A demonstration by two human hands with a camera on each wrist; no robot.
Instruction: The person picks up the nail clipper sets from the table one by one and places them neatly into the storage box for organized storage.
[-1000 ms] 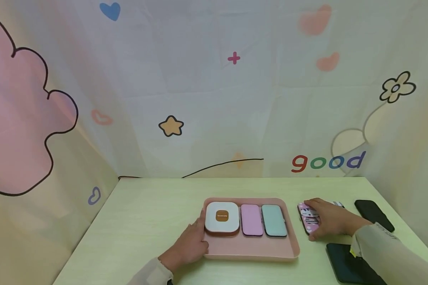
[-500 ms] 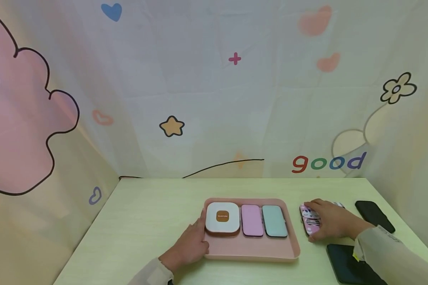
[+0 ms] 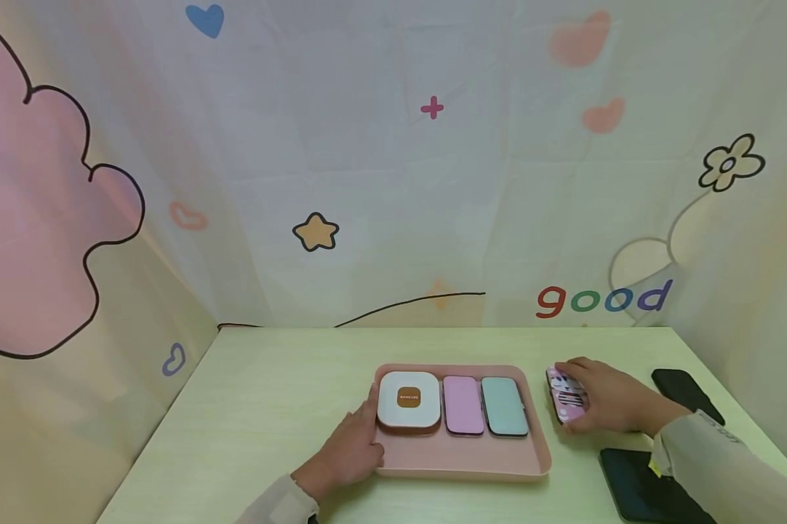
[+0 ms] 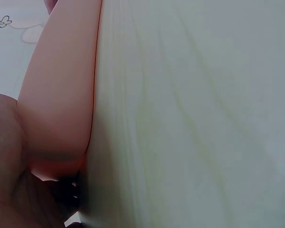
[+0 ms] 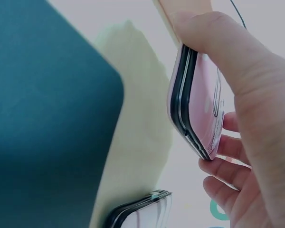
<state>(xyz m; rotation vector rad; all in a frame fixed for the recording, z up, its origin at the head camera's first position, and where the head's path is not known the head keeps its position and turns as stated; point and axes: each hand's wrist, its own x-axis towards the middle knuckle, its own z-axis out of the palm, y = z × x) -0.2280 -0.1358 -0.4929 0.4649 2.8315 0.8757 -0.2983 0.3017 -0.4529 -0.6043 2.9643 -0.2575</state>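
My right hand [image 3: 612,399] grips a slim pink patterned clamshell case [image 3: 566,399], perhaps a manicure case, to the right of the pink tray [image 3: 459,460]. In the right wrist view its black-and-silver rim faces the camera; the thumb lies on one edge and fingers on the opposite side. The case is tilted and appears raised off the table. My left hand [image 3: 344,447] holds the tray's left side [image 4: 61,85]. Along the tray's back stand a white square box [image 3: 409,418] with a brown label, a lilac case [image 3: 462,405] and a mint case [image 3: 505,406].
A large dark teal flat case [image 3: 636,487] lies partly under the right forearm. Behind the right wrist is a black case [image 3: 688,393]. A pale striped case [image 5: 147,216] shows at the bottom of the right wrist view. A printed curtain hangs behind the table.
My right hand has shifted slightly back and left with the pink case, which has tilted. The striped case behind that hand is now hidden in the head view. The left hand and tray stay put.
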